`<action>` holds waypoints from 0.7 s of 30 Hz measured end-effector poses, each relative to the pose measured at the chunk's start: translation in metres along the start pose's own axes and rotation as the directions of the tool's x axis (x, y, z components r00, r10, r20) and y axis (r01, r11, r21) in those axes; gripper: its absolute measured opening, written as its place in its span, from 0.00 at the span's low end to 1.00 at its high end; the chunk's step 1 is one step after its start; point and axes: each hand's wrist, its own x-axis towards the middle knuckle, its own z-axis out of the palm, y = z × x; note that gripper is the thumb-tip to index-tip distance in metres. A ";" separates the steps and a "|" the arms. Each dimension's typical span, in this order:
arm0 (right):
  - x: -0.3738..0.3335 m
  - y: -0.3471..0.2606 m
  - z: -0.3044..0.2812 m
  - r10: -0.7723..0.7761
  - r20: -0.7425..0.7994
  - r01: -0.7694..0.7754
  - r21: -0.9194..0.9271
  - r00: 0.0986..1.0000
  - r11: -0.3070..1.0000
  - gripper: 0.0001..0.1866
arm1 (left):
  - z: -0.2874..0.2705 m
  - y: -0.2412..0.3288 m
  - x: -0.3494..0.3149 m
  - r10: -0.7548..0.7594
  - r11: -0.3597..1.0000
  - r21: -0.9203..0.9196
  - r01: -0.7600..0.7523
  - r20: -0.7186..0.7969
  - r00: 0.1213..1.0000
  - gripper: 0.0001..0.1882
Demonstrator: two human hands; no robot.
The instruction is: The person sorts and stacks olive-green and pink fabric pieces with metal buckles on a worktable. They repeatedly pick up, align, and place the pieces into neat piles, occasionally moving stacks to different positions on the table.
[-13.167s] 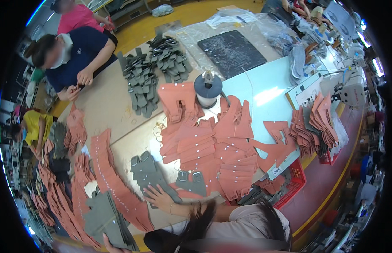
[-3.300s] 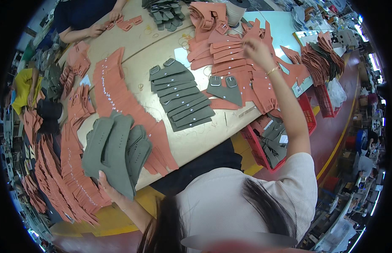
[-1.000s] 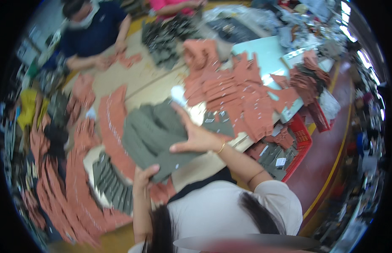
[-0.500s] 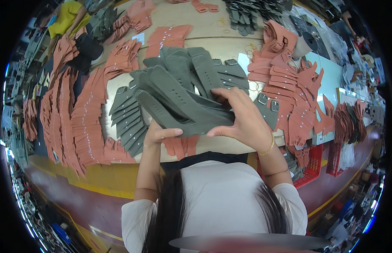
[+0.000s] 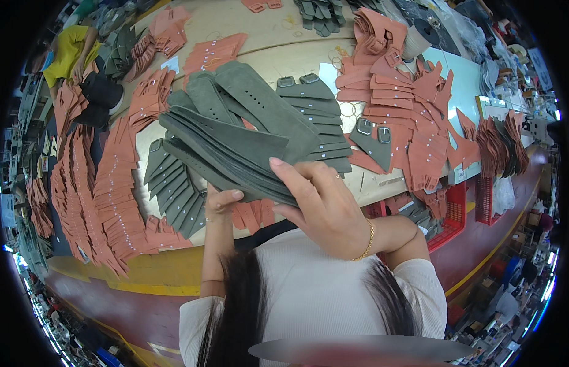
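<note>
A thick sheaf of grey-green shoe-upper straps point(image 5: 269, 113), rows of punched holes along their ends, is held in front of me over the table. My left hand point(image 5: 220, 202) grips its near left edge, thumb on top and the other fingers hidden underneath. At the sheaf's near right end my right hand point(image 5: 327, 211) is closed on the layers, with fingertips on the upper face and thumb at the near edge. Fanned green buckle pieces point(image 5: 174, 192) lie left of the sheaf. Beyond it, more green pieces with metal buckles point(image 5: 315, 110) are spread out, and a green buckle pair point(image 5: 373, 144) rests to the right.
Long rows of salmon-pink straps point(image 5: 113, 196) cover the table's left side. Piles of pink buckle pieces point(image 5: 407, 116) fill its right. A red plastic crate point(image 5: 456, 211) stands below the right edge. A person in a yellow top point(image 5: 70, 55) is at the far left.
The sheaf has turned and its straps have fanned differently, with the top ones swung toward the far right. My right hand has shifted nearer to me along its edge. The view has moved slightly.
</note>
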 end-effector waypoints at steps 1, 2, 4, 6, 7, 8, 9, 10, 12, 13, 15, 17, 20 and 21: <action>0.000 -0.002 -0.002 0.013 0.026 -0.013 -0.011 1.000 1.000 0.38 | 0.001 0.000 0.002 0.008 1.000 -0.003 -0.008 0.038 0.999 0.47; 0.000 -0.003 -0.004 0.033 0.054 -0.031 -0.027 0.998 0.999 0.37 | 0.003 -0.002 0.004 0.039 0.999 0.016 -0.040 0.049 0.998 0.48; 0.001 -0.003 -0.006 0.052 0.121 -0.046 -0.053 0.991 0.998 0.35 | 0.009 -0.004 0.006 0.107 0.994 0.021 -0.109 0.086 0.991 0.48; 0.003 0.002 -0.006 0.052 0.210 -0.037 -0.072 0.976 0.997 0.32 | 0.013 -0.006 0.006 0.155 0.987 0.033 -0.159 0.115 0.981 0.47; 0.003 0.002 -0.003 -0.007 0.152 0.013 -0.040 0.988 0.999 0.28 | 0.013 -0.004 0.004 0.158 0.987 0.027 -0.161 0.106 0.982 0.47; 0.005 0.002 0.002 -0.062 0.099 0.064 -0.014 0.993 0.998 0.24 | 0.013 -0.002 0.003 0.154 0.987 0.025 -0.157 0.091 0.984 0.47; 0.007 0.002 0.006 -0.118 0.045 0.117 0.012 0.992 0.993 0.21 | 0.011 0.000 0.002 0.140 0.990 0.020 -0.142 0.066 0.988 0.47; 0.007 0.000 0.009 -0.146 0.041 0.145 0.035 0.988 0.989 0.20 | 0.009 0.002 0.000 0.127 0.992 0.021 -0.128 0.043 0.991 0.46; 0.006 -0.004 0.010 -0.186 0.001 0.186 0.051 0.982 0.981 0.18 | 0.006 0.005 -0.002 0.105 0.994 0.025 -0.105 0.009 0.994 0.46; 0.006 -0.007 0.009 -0.214 0.024 0.211 0.095 0.976 0.973 0.17 | 0.004 0.007 -0.004 0.101 0.995 0.020 -0.101 -0.012 0.995 0.46; 0.004 -0.012 0.005 -0.255 0.017 0.251 0.130 0.967 0.959 0.15 | 0.002 0.007 -0.002 0.076 0.997 0.016 -0.075 -0.041 0.996 0.45; 0.002 -0.012 -0.004 -0.223 0.131 0.193 0.213 0.966 0.958 0.17 | -0.003 0.007 0.000 0.058 0.998 0.006 -0.058 -0.075 0.995 0.45; -0.005 -0.004 -0.025 -0.087 0.299 0.001 0.279 0.950 0.960 0.24 | -0.020 0.010 0.006 0.043 0.999 -0.021 -0.047 -0.138 0.989 0.44; -0.007 0.005 -0.034 -0.048 0.260 -0.043 0.333 0.964 0.942 0.24 | -0.030 0.012 0.008 0.049 0.998 -0.040 -0.057 -0.178 0.983 0.44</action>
